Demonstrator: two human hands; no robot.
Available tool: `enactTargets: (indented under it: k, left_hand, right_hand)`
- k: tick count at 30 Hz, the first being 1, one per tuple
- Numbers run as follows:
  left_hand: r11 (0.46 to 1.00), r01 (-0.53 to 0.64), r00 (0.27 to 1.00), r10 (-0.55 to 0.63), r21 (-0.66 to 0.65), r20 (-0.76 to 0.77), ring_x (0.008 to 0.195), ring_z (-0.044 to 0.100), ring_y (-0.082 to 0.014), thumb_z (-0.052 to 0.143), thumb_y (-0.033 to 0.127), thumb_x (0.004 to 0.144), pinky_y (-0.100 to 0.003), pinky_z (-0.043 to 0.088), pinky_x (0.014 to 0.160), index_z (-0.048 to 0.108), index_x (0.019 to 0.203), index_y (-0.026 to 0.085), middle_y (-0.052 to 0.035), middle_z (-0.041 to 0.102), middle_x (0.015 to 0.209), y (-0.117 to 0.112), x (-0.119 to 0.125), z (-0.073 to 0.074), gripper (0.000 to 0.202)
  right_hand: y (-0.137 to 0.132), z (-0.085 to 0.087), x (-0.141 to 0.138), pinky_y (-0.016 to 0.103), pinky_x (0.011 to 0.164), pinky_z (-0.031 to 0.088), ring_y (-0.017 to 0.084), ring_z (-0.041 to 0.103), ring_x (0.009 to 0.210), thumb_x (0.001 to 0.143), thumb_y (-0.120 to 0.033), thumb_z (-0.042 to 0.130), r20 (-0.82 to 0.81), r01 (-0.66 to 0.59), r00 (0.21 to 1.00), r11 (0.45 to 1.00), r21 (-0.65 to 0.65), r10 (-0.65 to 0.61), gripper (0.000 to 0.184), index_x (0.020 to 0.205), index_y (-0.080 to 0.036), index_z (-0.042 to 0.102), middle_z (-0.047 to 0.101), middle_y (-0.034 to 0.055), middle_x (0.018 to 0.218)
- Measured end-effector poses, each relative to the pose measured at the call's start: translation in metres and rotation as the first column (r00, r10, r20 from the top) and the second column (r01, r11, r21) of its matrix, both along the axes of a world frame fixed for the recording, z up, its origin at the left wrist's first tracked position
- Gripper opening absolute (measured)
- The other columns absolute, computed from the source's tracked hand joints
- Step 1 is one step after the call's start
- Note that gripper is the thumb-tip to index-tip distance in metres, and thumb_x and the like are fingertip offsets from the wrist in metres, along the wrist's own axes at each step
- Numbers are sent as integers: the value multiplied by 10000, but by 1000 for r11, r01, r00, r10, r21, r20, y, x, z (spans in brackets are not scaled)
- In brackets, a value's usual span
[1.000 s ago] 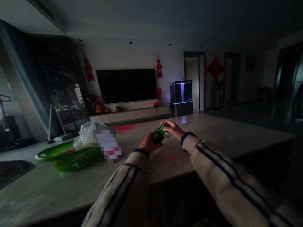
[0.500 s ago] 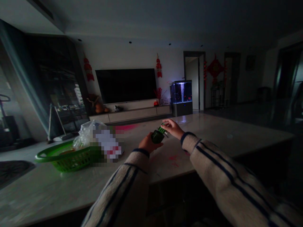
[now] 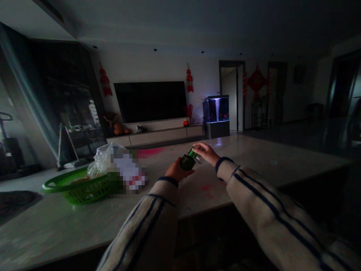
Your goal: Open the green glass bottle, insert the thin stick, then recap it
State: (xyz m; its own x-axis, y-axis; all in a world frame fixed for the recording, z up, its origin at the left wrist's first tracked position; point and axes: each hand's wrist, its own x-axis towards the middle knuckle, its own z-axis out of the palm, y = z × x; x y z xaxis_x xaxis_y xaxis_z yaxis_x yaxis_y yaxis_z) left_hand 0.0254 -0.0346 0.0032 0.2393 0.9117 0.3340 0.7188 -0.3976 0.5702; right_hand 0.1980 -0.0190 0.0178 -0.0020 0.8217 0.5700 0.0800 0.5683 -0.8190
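My left hand (image 3: 177, 170) is wrapped round a small dark green object (image 3: 187, 162) and holds it just above the table. At its upper end is a brighter green ridged part (image 3: 192, 153), pinched between the fingers of my right hand (image 3: 206, 151). A thin dark rod and a small pale bit stick out on the right side, below my right fingers. In this dim light I cannot make out what kind of thing it is. Both hands are close together over the middle of the pale table (image 3: 254, 158).
On the left stands a green plastic basket (image 3: 84, 194) with a clear plastic bag (image 3: 101, 162) in it. A blurred-out white and red item (image 3: 129, 171) leans by its right side. Pink stains mark the tabletop. Beyond are a television (image 3: 150, 101) and a lit fish tank (image 3: 216, 110).
Hardly anything differs. The bright green ridged part has shifted slightly in my right fingers; both hands stay in the same place.
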Motion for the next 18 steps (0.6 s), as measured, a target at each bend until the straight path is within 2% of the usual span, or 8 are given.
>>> enactTargets:
  k: [7,11,14,18]
  left_hand:
    - [998,-23,998,26,53,-55,766,628,-185,738,426,518,-243,460,619,506,1050,158,-77,654,875,1,-1,0,639]
    - [1000,-17,1000,17,13,-23,724,631,-175,737,426,524,-241,460,602,502,1050,164,-67,658,852,2,-1,0,633]
    - [1000,-14,1000,14,20,-27,732,629,-174,732,427,527,-239,460,610,502,1040,163,-66,656,858,0,-1,1,621]
    - [1000,-11,998,13,21,-53,752,628,-179,722,434,532,-240,460,625,495,1051,163,-72,655,875,-6,0,6,628]
  right_hand:
    - [-2,3,2,276,704,443,122,550,756,604,-201,604,-43,-104,994,994,-23,103,331,927,-185,534,571,10,851]
    - [-5,5,2,294,760,438,139,556,828,590,-139,566,-80,-119,990,993,-19,118,389,970,-188,498,581,28,933]
    - [-8,6,0,302,784,432,145,560,838,594,-151,582,-81,-112,991,994,-11,111,410,992,-185,488,582,33,937]
    - [-7,5,0,290,767,437,135,566,800,644,-286,621,-76,-41,996,999,-11,40,376,984,-182,500,588,26,878]
